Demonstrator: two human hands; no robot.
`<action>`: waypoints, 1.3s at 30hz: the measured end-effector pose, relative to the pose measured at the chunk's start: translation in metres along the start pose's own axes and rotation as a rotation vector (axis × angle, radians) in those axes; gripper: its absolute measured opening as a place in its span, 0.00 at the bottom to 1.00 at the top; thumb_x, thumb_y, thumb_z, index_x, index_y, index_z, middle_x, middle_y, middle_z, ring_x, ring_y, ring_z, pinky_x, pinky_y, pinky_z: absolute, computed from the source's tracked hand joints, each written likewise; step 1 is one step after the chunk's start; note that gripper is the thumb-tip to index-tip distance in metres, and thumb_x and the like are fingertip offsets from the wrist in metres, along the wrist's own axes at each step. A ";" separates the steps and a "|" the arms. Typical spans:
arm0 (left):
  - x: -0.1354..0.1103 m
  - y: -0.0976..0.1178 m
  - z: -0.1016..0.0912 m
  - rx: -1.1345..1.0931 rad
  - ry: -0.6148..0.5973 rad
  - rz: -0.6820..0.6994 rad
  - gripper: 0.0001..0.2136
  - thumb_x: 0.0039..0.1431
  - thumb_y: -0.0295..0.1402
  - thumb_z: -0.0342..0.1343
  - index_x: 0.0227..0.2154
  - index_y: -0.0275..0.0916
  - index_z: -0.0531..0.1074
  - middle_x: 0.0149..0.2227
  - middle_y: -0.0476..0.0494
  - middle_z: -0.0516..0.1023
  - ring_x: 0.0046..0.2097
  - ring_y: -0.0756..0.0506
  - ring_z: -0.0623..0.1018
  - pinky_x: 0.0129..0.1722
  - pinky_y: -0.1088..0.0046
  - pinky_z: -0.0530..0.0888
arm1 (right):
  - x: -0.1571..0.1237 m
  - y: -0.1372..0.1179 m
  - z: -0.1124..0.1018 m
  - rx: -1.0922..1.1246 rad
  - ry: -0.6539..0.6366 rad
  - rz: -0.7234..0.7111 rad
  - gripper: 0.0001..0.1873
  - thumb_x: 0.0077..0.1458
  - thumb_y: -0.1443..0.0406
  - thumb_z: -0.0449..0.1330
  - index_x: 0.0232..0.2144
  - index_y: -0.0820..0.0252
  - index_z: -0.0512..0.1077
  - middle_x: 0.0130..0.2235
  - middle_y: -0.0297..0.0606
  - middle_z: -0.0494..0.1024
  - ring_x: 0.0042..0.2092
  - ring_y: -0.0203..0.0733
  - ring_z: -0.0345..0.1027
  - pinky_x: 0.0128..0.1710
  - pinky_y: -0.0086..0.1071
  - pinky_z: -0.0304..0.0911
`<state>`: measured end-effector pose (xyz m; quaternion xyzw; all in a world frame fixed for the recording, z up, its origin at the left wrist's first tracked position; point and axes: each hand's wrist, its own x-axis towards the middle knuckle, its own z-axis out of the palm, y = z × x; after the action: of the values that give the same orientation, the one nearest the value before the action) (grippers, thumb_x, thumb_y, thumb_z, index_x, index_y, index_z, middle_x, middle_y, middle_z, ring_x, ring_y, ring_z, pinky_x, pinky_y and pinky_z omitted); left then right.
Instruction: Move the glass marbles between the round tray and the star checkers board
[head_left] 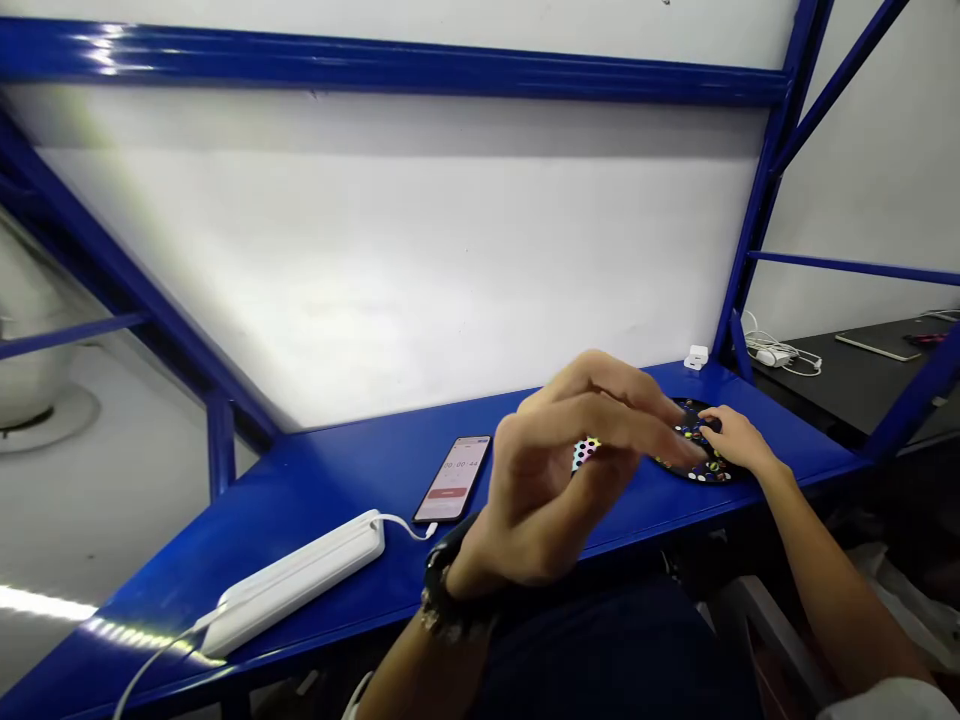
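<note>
Curling the left hand (555, 425) above the glossy blue bench (352, 450), resting the right on a round black mat with multicoloured print (716, 470)

The left hand is raised nearer the camera, fingers bent and parted from the thumb; a small dotted, multicoloured patch (583, 452) shows in the gap, whether held or behind I cannot tell. The right hand (739, 440) lies partly closed on the mat, towards the bench's right end; its grip is unclear. A black-edged phone (452, 478) lies left of the left hand, and a long white plastic bar (300, 580) by the near edge.
</note>
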<state>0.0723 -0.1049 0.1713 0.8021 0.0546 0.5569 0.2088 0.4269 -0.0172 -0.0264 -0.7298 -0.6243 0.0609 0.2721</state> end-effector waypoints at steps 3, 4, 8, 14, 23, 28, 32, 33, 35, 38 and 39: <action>-0.004 -0.063 -0.004 0.016 -0.019 -0.118 0.08 0.67 0.27 0.53 0.38 0.41 0.78 0.41 0.44 0.78 0.44 0.46 0.78 0.46 0.66 0.77 | 0.002 0.006 0.005 0.028 -0.059 -0.051 0.18 0.59 0.62 0.56 0.50 0.58 0.77 0.47 0.42 0.80 0.46 0.47 0.74 0.48 0.36 0.67; -0.011 -0.089 -0.006 0.062 -0.030 -0.182 0.08 0.65 0.27 0.53 0.37 0.40 0.78 0.40 0.44 0.79 0.45 0.46 0.78 0.47 0.65 0.76 | 0.003 0.007 0.007 0.053 -0.080 -0.064 0.19 0.59 0.62 0.56 0.50 0.57 0.77 0.46 0.42 0.80 0.42 0.45 0.75 0.46 0.35 0.68; -0.057 -0.177 -0.018 0.313 0.017 -0.493 0.09 0.61 0.26 0.51 0.35 0.38 0.77 0.39 0.44 0.81 0.42 0.45 0.79 0.45 0.66 0.76 | 0.005 0.003 0.009 0.094 -0.138 -0.102 0.21 0.58 0.62 0.58 0.53 0.59 0.76 0.44 0.41 0.80 0.35 0.41 0.74 0.41 0.34 0.69; -0.099 -0.212 -0.028 0.445 -0.063 -0.551 0.10 0.61 0.28 0.50 0.35 0.39 0.77 0.40 0.44 0.80 0.42 0.45 0.78 0.46 0.65 0.76 | 0.012 -0.012 0.002 0.018 -0.189 -0.110 0.15 0.58 0.66 0.58 0.46 0.57 0.79 0.43 0.43 0.79 0.45 0.45 0.74 0.42 0.32 0.69; -0.101 -0.208 -0.024 0.547 -0.184 -0.588 0.09 0.61 0.28 0.50 0.35 0.41 0.77 0.40 0.45 0.78 0.41 0.46 0.78 0.46 0.66 0.75 | 0.011 -0.004 -0.007 0.086 -0.208 -0.074 0.16 0.51 0.70 0.58 0.41 0.60 0.80 0.38 0.40 0.80 0.32 0.39 0.72 0.36 0.31 0.67; -0.101 -0.205 -0.021 0.560 -0.209 -0.549 0.10 0.61 0.27 0.50 0.36 0.41 0.77 0.41 0.45 0.78 0.42 0.46 0.78 0.46 0.68 0.75 | 0.009 0.002 -0.006 0.155 -0.145 -0.082 0.16 0.52 0.65 0.58 0.43 0.60 0.79 0.33 0.38 0.79 0.30 0.38 0.70 0.34 0.31 0.66; -0.101 -0.203 -0.016 0.556 -0.246 -0.530 0.10 0.61 0.27 0.50 0.36 0.41 0.77 0.42 0.45 0.77 0.43 0.45 0.78 0.47 0.67 0.74 | 0.007 0.004 -0.005 0.155 -0.125 -0.086 0.15 0.52 0.62 0.60 0.42 0.58 0.79 0.35 0.38 0.80 0.31 0.39 0.70 0.34 0.32 0.66; -0.101 -0.203 -0.015 0.554 -0.250 -0.526 0.10 0.61 0.28 0.50 0.36 0.41 0.77 0.42 0.45 0.77 0.43 0.45 0.78 0.47 0.67 0.74 | 0.007 0.003 -0.004 0.141 -0.119 -0.081 0.15 0.52 0.61 0.61 0.42 0.58 0.79 0.37 0.38 0.80 0.32 0.39 0.71 0.35 0.32 0.66; -0.100 -0.201 -0.014 0.551 -0.253 -0.521 0.10 0.62 0.28 0.50 0.36 0.42 0.77 0.42 0.45 0.77 0.43 0.45 0.77 0.47 0.66 0.74 | 0.008 0.000 -0.002 0.107 -0.100 -0.068 0.17 0.53 0.58 0.61 0.44 0.57 0.79 0.41 0.40 0.80 0.35 0.41 0.73 0.37 0.33 0.67; -0.098 -0.199 -0.014 0.559 -0.254 -0.526 0.10 0.62 0.29 0.50 0.36 0.42 0.77 0.42 0.45 0.77 0.44 0.44 0.77 0.47 0.66 0.74 | 0.008 -0.007 0.003 0.040 -0.090 -0.061 0.15 0.55 0.59 0.60 0.43 0.56 0.79 0.46 0.41 0.80 0.44 0.46 0.74 0.40 0.34 0.67; -0.098 -0.198 -0.015 0.565 -0.256 -0.528 0.10 0.62 0.28 0.50 0.36 0.42 0.77 0.42 0.45 0.77 0.43 0.44 0.77 0.47 0.66 0.74 | 0.008 -0.009 0.004 0.024 -0.089 -0.064 0.13 0.55 0.60 0.60 0.42 0.56 0.79 0.46 0.41 0.81 0.45 0.47 0.74 0.41 0.34 0.67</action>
<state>0.0509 0.0472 0.0115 0.8491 0.3830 0.3430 0.1214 0.4191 -0.0079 -0.0237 -0.7027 -0.6579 0.0921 0.2547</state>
